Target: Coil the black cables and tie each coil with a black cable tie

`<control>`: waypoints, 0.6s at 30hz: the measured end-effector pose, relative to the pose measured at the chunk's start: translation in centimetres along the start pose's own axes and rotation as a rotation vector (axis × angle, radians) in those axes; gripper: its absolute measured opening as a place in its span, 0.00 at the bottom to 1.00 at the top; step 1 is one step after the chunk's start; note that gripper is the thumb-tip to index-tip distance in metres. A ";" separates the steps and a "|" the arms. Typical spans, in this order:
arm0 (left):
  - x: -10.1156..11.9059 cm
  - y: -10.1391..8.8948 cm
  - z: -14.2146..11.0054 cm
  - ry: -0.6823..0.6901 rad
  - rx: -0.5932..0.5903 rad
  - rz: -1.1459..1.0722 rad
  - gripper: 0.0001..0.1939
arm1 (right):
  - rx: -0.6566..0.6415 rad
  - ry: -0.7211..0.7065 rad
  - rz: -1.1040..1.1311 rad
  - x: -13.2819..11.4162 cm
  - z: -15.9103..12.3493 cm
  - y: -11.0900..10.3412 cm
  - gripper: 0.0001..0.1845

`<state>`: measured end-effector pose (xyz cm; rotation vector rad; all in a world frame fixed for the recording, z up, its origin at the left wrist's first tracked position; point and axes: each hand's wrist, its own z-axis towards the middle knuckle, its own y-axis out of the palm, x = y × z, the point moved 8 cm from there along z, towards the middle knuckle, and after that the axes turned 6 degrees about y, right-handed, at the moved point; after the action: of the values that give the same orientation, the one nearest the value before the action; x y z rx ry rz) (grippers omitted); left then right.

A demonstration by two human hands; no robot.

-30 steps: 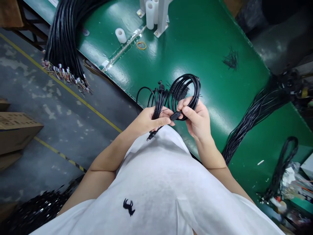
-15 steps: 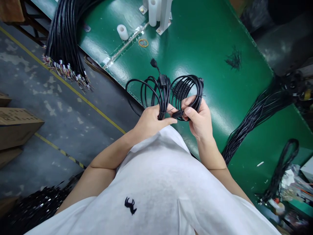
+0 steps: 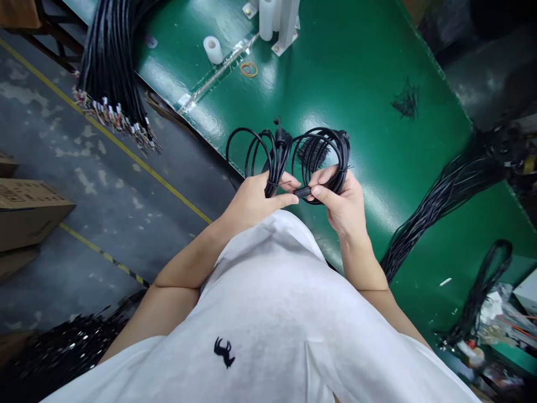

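A coiled black cable (image 3: pixel 277 157) hangs in my left hand (image 3: pixel 262 197), gathered near a twist tie, its loose loops spreading to the left. A dark connector block (image 3: pixel 283 137) sits at the top of that coil. My right hand (image 3: pixel 344 198) is closed round the lower part of the same black cable, whose right-hand coil (image 3: pixel 342 146) has a tie at its side. Between thumb and fingertips of the right hand is a black cylindrical plug (image 3: pixel 302 192), its tip reaching the left fingertips. Whether the two coils are one cable I cannot tell.
The green table (image 3: pixel 356 67) holds a white roll (image 3: pixel 213 50), rubber bands (image 3: pixel 249 69), a metal bracket (image 3: pixel 287 28) and scattered black ties (image 3: pixel 406 101). Long cable bundles lie at the left (image 3: pixel 117 61) and right (image 3: pixel 444 190). Cardboard boxes (image 3: pixel 33 215) stand on the floor.
The upper connector of the left coil has dropped and turned down toward the coil. The left hand has shifted slightly left, and the plug now shows more plainly in the right fingers.
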<state>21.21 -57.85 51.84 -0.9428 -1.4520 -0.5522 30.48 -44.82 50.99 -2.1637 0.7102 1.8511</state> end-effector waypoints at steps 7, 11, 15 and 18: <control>0.6 0.2 -0.4 0.143 0.201 0.158 0.11 | 0.063 -0.105 -0.029 -1.1 0.2 -0.4 0.15; 1.3 -0.2 -0.7 0.190 0.258 0.234 0.10 | 0.044 -0.027 0.050 -0.2 0.4 -0.2 0.16; 1.4 -0.3 -0.6 0.159 0.243 0.249 0.09 | 0.022 0.011 0.136 0.6 0.7 -0.1 0.15; 1.5 -0.4 -0.6 0.152 0.243 0.246 0.09 | 0.022 0.039 0.154 1.1 0.8 -0.1 0.16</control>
<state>21.37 -58.24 53.45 -0.8509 -1.2139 -0.2540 29.92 -44.63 49.80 -2.1925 0.9254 1.8678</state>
